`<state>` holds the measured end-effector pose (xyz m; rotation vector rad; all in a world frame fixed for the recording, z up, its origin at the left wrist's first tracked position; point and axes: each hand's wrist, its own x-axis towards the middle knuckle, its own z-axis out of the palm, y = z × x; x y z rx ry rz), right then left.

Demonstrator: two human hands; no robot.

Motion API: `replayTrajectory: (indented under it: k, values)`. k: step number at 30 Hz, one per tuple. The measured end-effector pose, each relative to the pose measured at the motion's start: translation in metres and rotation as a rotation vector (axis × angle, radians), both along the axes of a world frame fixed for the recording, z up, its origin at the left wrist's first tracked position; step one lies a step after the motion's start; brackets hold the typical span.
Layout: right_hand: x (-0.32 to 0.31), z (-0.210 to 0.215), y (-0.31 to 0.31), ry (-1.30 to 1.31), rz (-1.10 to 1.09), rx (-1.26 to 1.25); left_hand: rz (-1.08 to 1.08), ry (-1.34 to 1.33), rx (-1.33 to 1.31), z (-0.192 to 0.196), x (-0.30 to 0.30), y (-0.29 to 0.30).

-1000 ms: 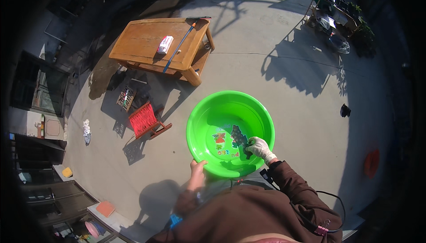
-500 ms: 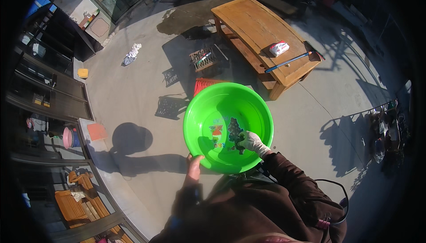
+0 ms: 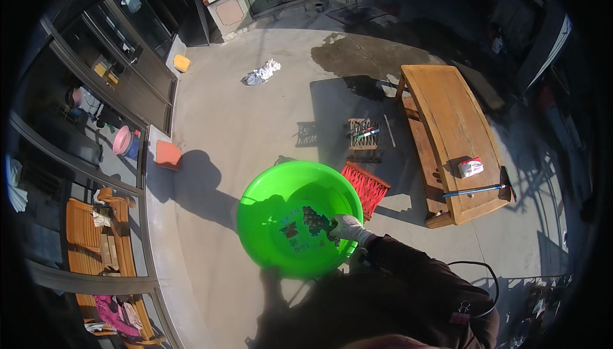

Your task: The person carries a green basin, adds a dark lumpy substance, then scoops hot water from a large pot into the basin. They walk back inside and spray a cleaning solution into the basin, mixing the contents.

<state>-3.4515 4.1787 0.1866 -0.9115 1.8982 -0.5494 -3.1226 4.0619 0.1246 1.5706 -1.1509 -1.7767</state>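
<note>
A big green plastic basin (image 3: 262, 196) is tipped in front of me, with coloured printed figures and letters on its inner bottom. My left hand (image 3: 271, 277) is in deep shadow at the basin's near left rim and grips it; its fingers barely show. My right hand (image 3: 350, 229), in a whitish glove, reaches over the right rim into the basin. Its fingers are closed on a small dark wad (image 3: 333, 231) against the basin's inside. I cannot make out what the wad is.
A red woven stool (image 3: 367, 189) stands just beyond the basin, a slatted stool (image 3: 364, 134) behind it. To the right is a wooden table (image 3: 447, 119) with a white-and-red packet (image 3: 470, 167) and a blue-handled tool (image 3: 476, 191). Glazed doors (image 3: 83, 177) line the left; crumpled cloth (image 3: 262, 73) lies farther off.
My view has turned to the right side's opposite, so table and stools sit farther right and lower. The basin has shifted left and tilted; my right hand stays inside, and my left hand has gone into shadow.
</note>
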Motion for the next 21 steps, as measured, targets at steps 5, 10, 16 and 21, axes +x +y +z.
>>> replayTrajectory:
  k: [5,10,16,21]
  values:
    - [-0.029,-0.028,-0.085,-0.021,0.173,-0.094,0.046,-0.104,-0.079,-0.011,0.000,-0.032]
    - [-0.027,-0.059,-0.169,0.243,0.339,-0.325,0.078,-0.034,-0.138,-0.036,-0.005,-0.089]
    - [-0.013,-0.037,-0.282,0.117,0.384,-0.027,0.263,0.076,-0.017,-0.037,-0.008,-0.187]
    - [-0.009,-0.036,-0.375,0.192,0.453,-0.047,0.382,0.159,0.020,-0.026,-0.009,-0.272]
